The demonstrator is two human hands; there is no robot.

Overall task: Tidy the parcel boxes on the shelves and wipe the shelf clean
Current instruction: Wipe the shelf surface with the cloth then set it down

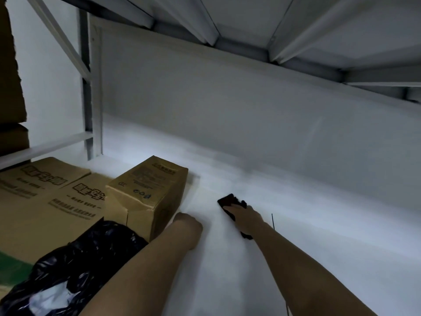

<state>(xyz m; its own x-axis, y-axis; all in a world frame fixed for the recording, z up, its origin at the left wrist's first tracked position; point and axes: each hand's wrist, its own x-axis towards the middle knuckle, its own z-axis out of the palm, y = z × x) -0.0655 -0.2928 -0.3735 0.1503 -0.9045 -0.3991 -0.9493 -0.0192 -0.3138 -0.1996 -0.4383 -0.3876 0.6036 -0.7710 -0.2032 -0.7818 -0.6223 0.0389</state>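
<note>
A: Biggest first: the white flat metal shelf (296, 224) fills the view, a pale back panel (227, 106) rising behind it and the ribbed grey underside of the upper shelf (296, 23) overhead; what sits on it?

B: At nine o'clock lie flat brown cardboard parcel boxes with dark print (45, 201); just beside them, toward the centre, a smaller brown cardboard parcel box (148, 195) stands upright, touching them; at seven o'clock a crumpled glossy black plastic bag (75, 265) lies over the flat boxes' near edge; more brown cartons (11, 87) are stacked at ten o'clock beyond the grey upright post (87, 99).

A: And the hands?

B: The left hand (188, 224) rests on the shelf at the upright box's near corner, fingers curled under; whether it holds anything I cannot tell; the right hand (243, 215), at four o'clock from that box, presses a small dark cloth (230, 201) flat on the shelf, fingers straight over it.

A: Anything in the way?

B: A thin dark line (272, 221) just right of the right wrist; too fine to identify.
</note>
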